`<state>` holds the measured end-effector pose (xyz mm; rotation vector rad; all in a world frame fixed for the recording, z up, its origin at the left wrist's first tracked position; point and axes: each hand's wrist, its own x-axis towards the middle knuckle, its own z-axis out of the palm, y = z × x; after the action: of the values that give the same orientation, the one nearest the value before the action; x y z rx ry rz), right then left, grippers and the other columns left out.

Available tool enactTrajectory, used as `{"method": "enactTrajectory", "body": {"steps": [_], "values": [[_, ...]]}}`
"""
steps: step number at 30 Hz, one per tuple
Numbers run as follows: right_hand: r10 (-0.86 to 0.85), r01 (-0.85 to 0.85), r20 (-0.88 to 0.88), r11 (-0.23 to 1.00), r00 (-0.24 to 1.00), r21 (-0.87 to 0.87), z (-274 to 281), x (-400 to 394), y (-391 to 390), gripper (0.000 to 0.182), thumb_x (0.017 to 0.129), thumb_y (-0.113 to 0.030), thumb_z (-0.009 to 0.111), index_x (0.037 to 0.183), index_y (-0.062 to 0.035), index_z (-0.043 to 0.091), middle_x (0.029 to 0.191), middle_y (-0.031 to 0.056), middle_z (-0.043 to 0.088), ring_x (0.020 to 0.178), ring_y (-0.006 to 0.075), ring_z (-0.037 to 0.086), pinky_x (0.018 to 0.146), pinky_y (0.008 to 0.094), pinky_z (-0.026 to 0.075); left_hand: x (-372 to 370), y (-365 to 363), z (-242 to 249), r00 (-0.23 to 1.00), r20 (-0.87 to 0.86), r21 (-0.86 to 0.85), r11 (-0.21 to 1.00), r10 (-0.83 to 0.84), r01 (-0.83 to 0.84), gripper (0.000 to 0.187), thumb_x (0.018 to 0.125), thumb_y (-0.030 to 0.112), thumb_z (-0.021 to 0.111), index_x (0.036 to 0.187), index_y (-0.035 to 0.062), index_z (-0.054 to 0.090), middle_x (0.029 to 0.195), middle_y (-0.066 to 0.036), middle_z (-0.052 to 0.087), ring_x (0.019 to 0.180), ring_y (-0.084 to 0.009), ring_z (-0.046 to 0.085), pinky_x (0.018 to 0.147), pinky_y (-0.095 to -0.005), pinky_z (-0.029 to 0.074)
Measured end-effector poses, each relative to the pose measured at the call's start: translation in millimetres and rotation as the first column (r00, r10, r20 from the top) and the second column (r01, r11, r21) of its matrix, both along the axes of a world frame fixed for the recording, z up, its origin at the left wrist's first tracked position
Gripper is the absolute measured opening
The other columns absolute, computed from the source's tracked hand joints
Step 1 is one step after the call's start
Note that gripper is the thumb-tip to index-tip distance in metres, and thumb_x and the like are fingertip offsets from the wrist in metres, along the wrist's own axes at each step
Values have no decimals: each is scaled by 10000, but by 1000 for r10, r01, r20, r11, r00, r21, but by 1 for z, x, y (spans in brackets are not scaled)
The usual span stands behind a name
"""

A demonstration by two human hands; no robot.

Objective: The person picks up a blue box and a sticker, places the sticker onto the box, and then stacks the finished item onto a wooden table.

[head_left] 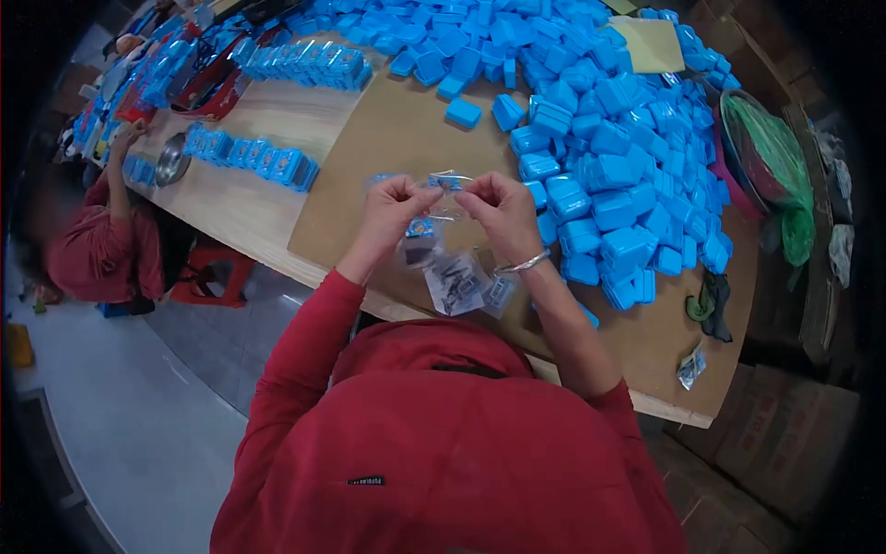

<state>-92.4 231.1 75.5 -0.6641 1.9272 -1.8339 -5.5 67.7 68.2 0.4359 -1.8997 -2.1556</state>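
Close together over the brown board, both my hands are pinched on a small clear plastic bag (pixel 448 210). My left hand (pixel 395 210) has thumb and forefinger closed on its left side. On the opposite side, my right hand (pixel 503 214), with a bracelet at the wrist, grips it the same way. Some blue shows at the bag's top, but its contents are too small to make out. Just below lie clear packets with small dark pieces (pixel 456 284) and a little blue-labelled item (pixel 420 228).
A large heap of blue plastic cases (pixel 609 157) covers the board's right and far side. Rows of blue packs (pixel 254 157) and a metal bowl (pixel 173 159) stand to the left, near a co-worker in red (pixel 106 240). Cartons (pixel 784 434) sit at lower right.
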Motion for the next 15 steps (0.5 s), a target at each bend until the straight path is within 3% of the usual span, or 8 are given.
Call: {"method": "enactTrajectory", "body": {"steps": [4,8,11,14,15], "values": [[-60,67,-76,993,995,98,8,-1,27,107,799,-65,696,846,-17,613,720,3,635,622,45,556,535,193,435,1,12,5,998,47,-161,986,-41,48,242,811,118,697,644,100,524,616,33,537,582,-30,479,544,-187,369],[10,6,117,991,993,-137,10,0,52,119,807,-64,687,895,-9,629,789,7,651,694,51,577,593,194,454,-6,28,18,988,73,-303,940,-139,154,247,814,125,696,644,93,520,610,44,534,570,-16,463,522,-174,347],[68,13,292,963,954,-268,20,2,70,111,832,-63,661,921,0,635,845,23,661,759,56,587,654,201,471,-18,43,21,940,34,-188,921,-341,341,156,805,148,708,755,50,598,693,26,566,623,-17,466,542,-193,367],[-110,164,222,957,969,-239,35,5,100,94,837,-58,652,911,-2,632,849,28,662,776,65,597,673,207,480,-61,56,38,883,-51,3,885,-466,466,275,799,177,706,1019,46,607,921,-7,600,859,-59,539,746,-212,434],[-93,142,177,948,980,-286,29,1,112,118,860,-54,616,973,-21,615,928,51,668,858,100,622,708,209,468,-92,54,31,916,-99,-225,905,-389,360,388,790,206,710,1118,57,567,1019,-31,584,938,-99,540,816,-250,426]]}}
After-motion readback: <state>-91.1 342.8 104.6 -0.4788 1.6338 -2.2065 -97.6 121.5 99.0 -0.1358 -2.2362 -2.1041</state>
